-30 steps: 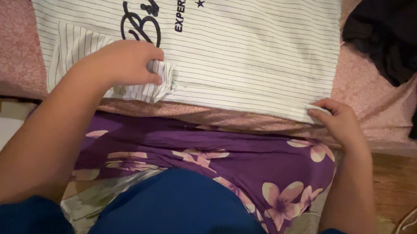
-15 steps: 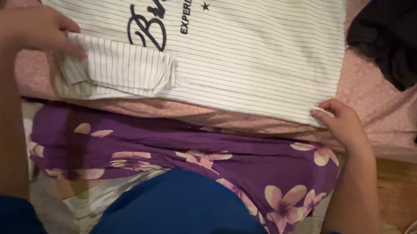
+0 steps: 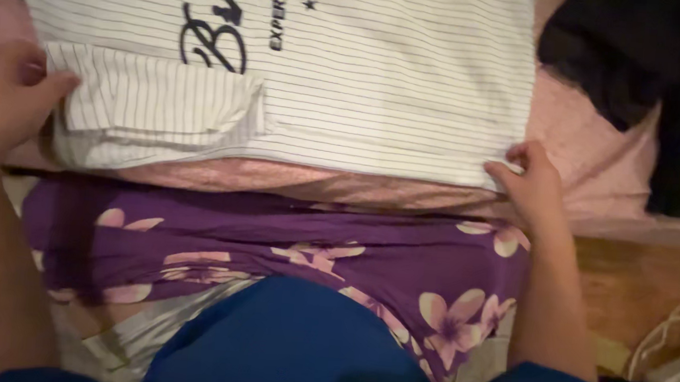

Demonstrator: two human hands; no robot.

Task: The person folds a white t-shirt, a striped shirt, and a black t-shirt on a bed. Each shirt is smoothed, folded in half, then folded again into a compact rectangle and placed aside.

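Surface: pink bedspread (image 3: pixel 582 144) is covering a bed, its front edge running just below the shirt hem.
Shirt: white pinstriped shirt (image 3: pixel 379 82) is lying flat, sleeve (image 3: pixel 155 98) folded inward.
Left hand (image 3: pixel 7 96): curling loosely at the shirt's left edge, touching the sleeve fold; grip unclear.
Right hand (image 3: pixel 528 180): pinching the shirt's lower right hem corner.
Room: dark clothes (image 3: pixel 644 69) are crowding the right; bare pink strip lying between.
Below: purple floral cloth (image 3: pixel 312 245) is hanging along the bed edge.
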